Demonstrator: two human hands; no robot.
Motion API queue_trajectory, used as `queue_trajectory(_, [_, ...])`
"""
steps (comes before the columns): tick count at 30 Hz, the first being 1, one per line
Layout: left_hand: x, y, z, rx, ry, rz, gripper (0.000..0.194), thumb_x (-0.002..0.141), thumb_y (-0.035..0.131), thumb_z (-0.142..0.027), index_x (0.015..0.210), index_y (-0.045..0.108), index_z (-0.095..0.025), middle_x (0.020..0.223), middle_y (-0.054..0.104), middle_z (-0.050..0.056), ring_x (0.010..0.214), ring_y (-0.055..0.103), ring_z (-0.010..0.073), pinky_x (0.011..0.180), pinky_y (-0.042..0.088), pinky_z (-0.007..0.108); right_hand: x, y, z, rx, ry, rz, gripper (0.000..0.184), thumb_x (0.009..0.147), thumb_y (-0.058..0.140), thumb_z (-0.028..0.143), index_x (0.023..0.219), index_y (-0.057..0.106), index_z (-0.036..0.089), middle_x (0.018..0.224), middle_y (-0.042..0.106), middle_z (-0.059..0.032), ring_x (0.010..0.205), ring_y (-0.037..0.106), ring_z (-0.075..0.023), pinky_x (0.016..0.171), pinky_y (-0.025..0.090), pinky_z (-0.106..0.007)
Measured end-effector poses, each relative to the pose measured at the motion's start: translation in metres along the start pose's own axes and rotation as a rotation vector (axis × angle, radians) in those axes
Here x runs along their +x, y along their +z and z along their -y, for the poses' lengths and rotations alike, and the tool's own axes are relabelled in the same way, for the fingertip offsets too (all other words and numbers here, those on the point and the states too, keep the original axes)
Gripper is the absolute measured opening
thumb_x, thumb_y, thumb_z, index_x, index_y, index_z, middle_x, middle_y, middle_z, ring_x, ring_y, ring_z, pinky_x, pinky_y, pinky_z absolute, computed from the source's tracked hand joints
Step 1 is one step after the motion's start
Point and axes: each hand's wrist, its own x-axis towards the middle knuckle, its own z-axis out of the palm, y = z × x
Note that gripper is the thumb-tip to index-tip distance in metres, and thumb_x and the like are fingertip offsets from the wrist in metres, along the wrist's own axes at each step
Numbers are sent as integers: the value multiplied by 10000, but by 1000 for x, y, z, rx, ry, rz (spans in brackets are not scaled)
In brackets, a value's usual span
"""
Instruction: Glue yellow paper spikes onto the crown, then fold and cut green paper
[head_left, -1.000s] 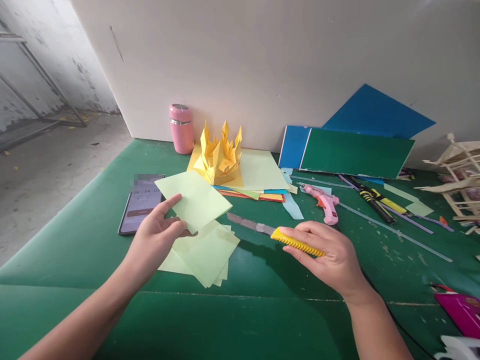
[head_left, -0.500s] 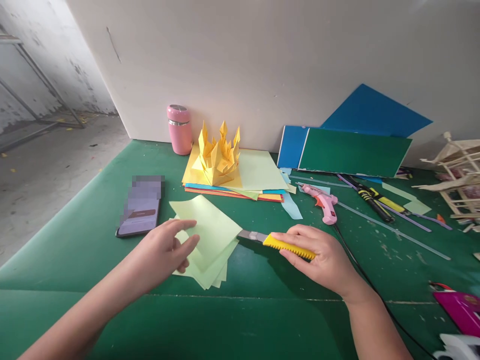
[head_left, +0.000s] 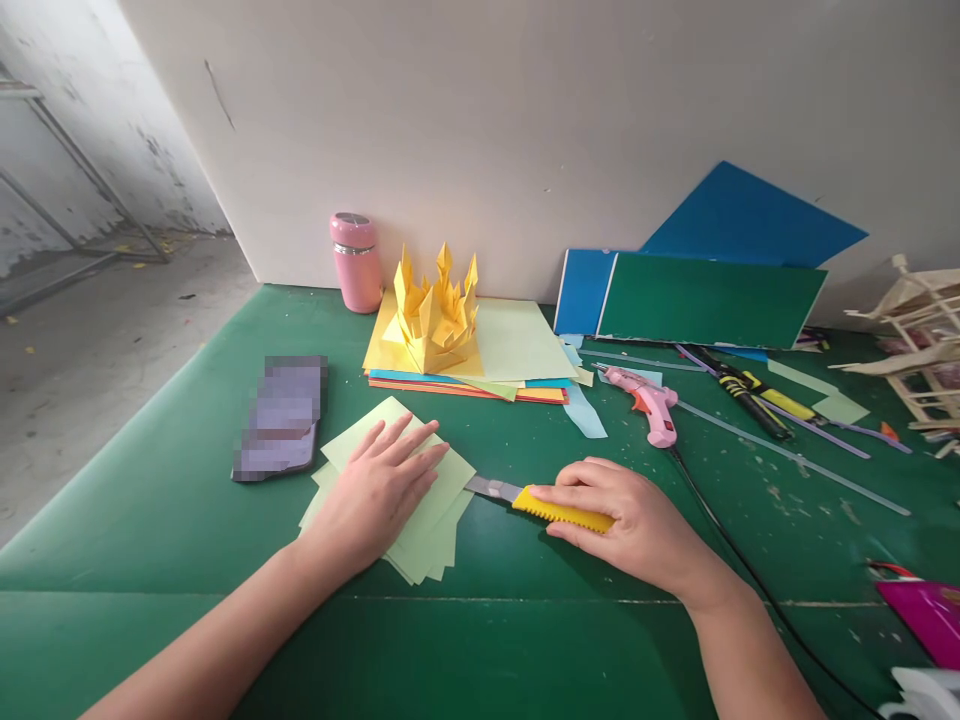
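Note:
My left hand [head_left: 386,480] lies flat, fingers stretched out, on a loose stack of pale green paper sheets [head_left: 439,505]. The sheets are fanned at different angles on the green table. My right hand [head_left: 626,515] is wrapped round the yellow handle of a utility knife [head_left: 544,503]. Its long metal blade points left, and the tip reaches the right corner of the paper stack; the tip itself is hidden under the top sheet. A phone [head_left: 277,420] lies just left of the stack.
Behind the stack, a yellow folded-paper crown [head_left: 435,325] sits on coloured paper [head_left: 525,340] beside a pink flask [head_left: 356,265]. To the right lie a pink glue gun [head_left: 646,400] with a black cord, glue sticks, pliers-like tools [head_left: 742,400] and a wooden model [head_left: 915,340].
My left hand has come down from a half-curled pose and spread flat on the papers. My right hand and the knife have shifted slightly left and down.

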Motion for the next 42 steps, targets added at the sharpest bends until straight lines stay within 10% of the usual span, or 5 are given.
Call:
queue_trajectory(22, [-2, 18, -7, 128, 131, 23, 412, 968, 336, -346, 1352, 483, -328, 1439, 471, 48, 1373, 328, 306, 1096, 284, 561, 9, 2, 23, -83, 29, 103, 358, 863, 575, 226, 1206, 639, 304, 785, 582, -25, 700, 551, -167, 581, 413, -263])
queue_trajectory(31, [-3, 24, -4, 187, 125, 0, 550, 963, 290, -432, 1401, 415, -123, 1486, 357, 142, 1384, 293, 300, 1122, 269, 511, 7, -1, 20, -50, 55, 125, 358, 870, 562, 208, 1205, 637, 313, 776, 557, -18, 712, 549, -165, 571, 399, -251])
queue_trajectory(42, [-7, 31, -2, 320, 47, -149, 559, 922, 350, -521, 1381, 467, -225, 1499, 343, 178, 1372, 256, 420, 1046, 349, 578, 8, -2, 16, -13, 71, 129, 358, 889, 547, 219, 1221, 623, 326, 787, 541, -14, 711, 536, -154, 580, 386, -245])
